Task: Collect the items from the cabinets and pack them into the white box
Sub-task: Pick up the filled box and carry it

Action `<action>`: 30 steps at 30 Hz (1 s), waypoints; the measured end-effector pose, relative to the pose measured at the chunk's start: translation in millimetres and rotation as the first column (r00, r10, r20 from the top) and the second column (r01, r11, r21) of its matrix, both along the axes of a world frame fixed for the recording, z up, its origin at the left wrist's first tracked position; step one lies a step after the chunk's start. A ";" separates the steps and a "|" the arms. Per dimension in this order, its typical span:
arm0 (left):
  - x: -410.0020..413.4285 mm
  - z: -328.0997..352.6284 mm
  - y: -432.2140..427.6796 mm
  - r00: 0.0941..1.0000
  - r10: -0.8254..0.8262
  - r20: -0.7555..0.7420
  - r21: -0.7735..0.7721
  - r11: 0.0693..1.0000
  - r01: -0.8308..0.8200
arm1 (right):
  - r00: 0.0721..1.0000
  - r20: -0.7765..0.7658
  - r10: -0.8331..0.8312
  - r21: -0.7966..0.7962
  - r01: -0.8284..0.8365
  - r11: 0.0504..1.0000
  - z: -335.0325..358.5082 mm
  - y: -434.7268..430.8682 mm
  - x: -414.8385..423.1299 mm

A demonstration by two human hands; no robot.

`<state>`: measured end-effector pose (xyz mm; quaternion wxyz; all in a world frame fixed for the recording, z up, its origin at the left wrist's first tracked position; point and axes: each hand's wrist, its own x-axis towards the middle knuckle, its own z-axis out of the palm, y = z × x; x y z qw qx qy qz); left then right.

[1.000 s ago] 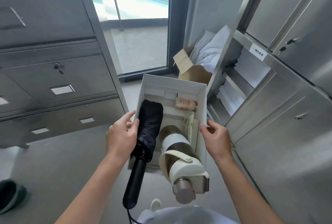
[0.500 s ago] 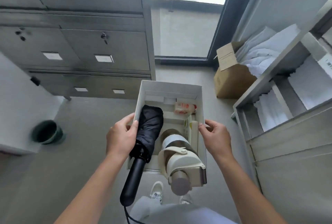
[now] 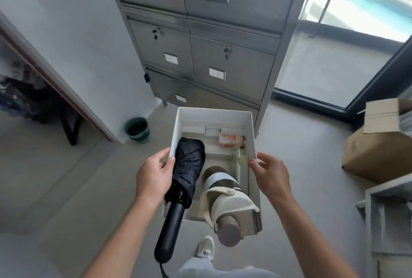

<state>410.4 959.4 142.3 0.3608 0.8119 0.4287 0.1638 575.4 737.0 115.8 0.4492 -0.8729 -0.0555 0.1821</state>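
Note:
I carry the white box [image 3: 214, 113] in front of me, above the floor. My left hand [image 3: 153, 176] grips its left wall and my right hand [image 3: 270, 174] grips its right wall. Inside lies a folded black umbrella [image 3: 188, 166], its handle sticking out over the near edge. Beside it lies a brown bottle with a cream strap and lid [image 3: 225, 199], also jutting toward me. A small white-and-red bottle [image 3: 230, 140] rests at the far right corner, with a slim pale packet [image 3: 237, 162] along the right wall.
A steel drawer cabinet [image 3: 214, 54] stands straight ahead. A green bin [image 3: 137, 129] sits on the floor by the white wall at left. A cardboard carton [image 3: 376, 143] is at right, below a glass door. A grey shelf unit [image 3: 390, 222] edges in at lower right.
My view has swung to the left: the steel drawer cabinet now stands ahead and the open shelf unit has slid to the right edge. Both hands keep their hold on the box.

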 end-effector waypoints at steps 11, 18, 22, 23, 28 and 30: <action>-4.3 -2.8 51.6 1.000 -0.016 0.016 -0.025 1.000 0.017 | 1.000 0.001 -0.002 -0.030 0.002 1.000 4.1 49.9 -5.2; 23.5 -1.7 77.0 0.995 -0.092 0.028 0.001 0.996 0.092 | 0.998 0.011 -0.057 -0.021 0.057 0.998 5.7 63.0 5.6; 55.1 -2.4 79.1 0.987 -0.151 0.050 -0.010 0.988 0.152 | 0.993 0.025 -0.111 -0.030 0.112 0.993 8.1 53.3 23.7; 65.7 -3.2 75.9 0.985 -0.168 0.050 -0.008 0.986 0.169 | 0.991 0.032 -0.133 -0.028 0.134 0.991 8.8 48.1 28.8; 128.3 -10.1 46.7 0.962 -0.272 0.032 -0.002 0.962 0.273 | 0.965 0.057 -0.257 -0.039 0.259 0.965 10.5 6.0 58.9; 156.7 -14.7 30.9 0.949 -0.315 0.016 -0.019 0.949 0.316 | 0.956 0.072 -0.283 -0.055 0.287 0.956 9.1 -14.4 75.0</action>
